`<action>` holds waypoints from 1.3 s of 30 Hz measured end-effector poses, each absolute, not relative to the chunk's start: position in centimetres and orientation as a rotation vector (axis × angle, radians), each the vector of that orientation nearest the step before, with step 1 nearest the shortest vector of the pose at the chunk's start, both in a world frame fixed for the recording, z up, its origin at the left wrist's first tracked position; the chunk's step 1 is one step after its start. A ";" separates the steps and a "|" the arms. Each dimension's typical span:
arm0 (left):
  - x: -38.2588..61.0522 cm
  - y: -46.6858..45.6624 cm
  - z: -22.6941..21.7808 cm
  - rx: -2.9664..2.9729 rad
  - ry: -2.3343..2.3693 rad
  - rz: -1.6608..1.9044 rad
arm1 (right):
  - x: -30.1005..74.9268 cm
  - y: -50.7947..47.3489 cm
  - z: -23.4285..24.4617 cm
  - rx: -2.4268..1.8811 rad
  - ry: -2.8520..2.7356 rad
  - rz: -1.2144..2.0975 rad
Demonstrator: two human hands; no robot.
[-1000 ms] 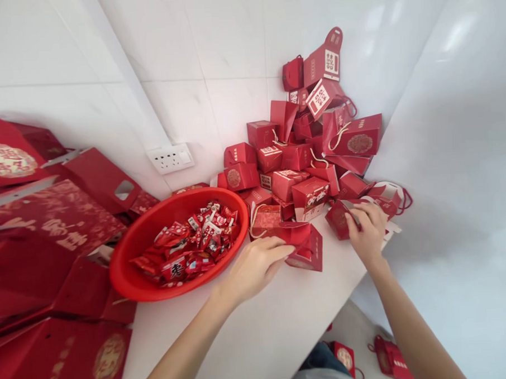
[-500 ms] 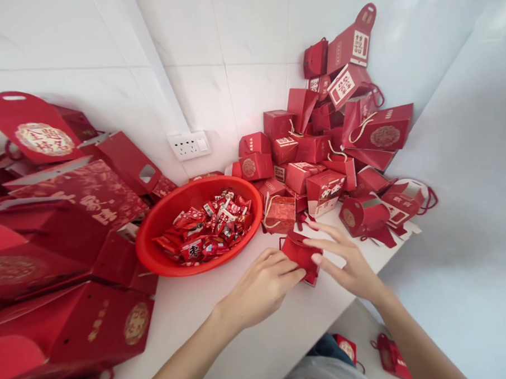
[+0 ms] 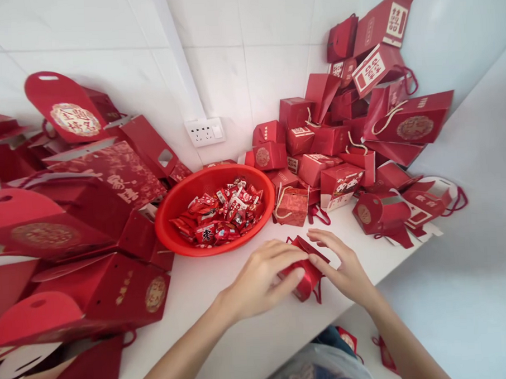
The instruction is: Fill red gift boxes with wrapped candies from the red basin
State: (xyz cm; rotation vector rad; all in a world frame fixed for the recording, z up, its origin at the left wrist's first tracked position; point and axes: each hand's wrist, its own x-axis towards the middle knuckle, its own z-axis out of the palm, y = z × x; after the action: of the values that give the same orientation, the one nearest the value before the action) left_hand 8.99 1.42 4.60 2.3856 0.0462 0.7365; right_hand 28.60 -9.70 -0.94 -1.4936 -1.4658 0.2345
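Note:
A small red gift box (image 3: pixel 304 281) with a dark red cord lies on the white table, between my two hands. My left hand (image 3: pixel 267 278) has its fingers bent over the box's top and left side, the thumb near the front. On the right, my right hand (image 3: pixel 344 266) steadies the box, with its thumb at the upper edge and its fingers along the far side. Part of the box is hidden under the fingers. Left of the hands stands a red plastic basin (image 3: pixel 171 238) that holds wrapped candies (image 3: pixel 220 213).
Many red boxes (image 3: pixel 293 204) are heaped behind the hands against the wall. Larger red boxes (image 3: pixel 115 296) crowd the table's left side. A wall socket (image 3: pixel 204 132) is behind the basin. The table's edge runs near my right forearm; a red box (image 3: pixel 388 354) lies below it.
The box has turned, and its cord now hangs out at the front. My left fingers have moved onto its top, while my right hand has come closer in. The view has shifted left.

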 end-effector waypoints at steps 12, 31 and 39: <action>7.2 1.6 5.5 2.275 0.208 0.292 | 27.0 -10.0 -1.2 -1.418 -1.453 0.037; 9.9 2.9 5.3 2.703 0.249 0.014 | 26.1 -10.5 1.1 -1.652 -1.961 -0.009; 9.5 3.0 5.3 2.474 0.236 0.114 | 27.2 -11.5 1.7 -1.620 -1.661 0.293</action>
State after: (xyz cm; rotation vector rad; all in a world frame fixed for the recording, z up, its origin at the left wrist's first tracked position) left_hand 9.53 3.00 5.25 2.4745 0.2362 0.1143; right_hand 27.17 -11.51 1.72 -1.6199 -1.6613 0.2933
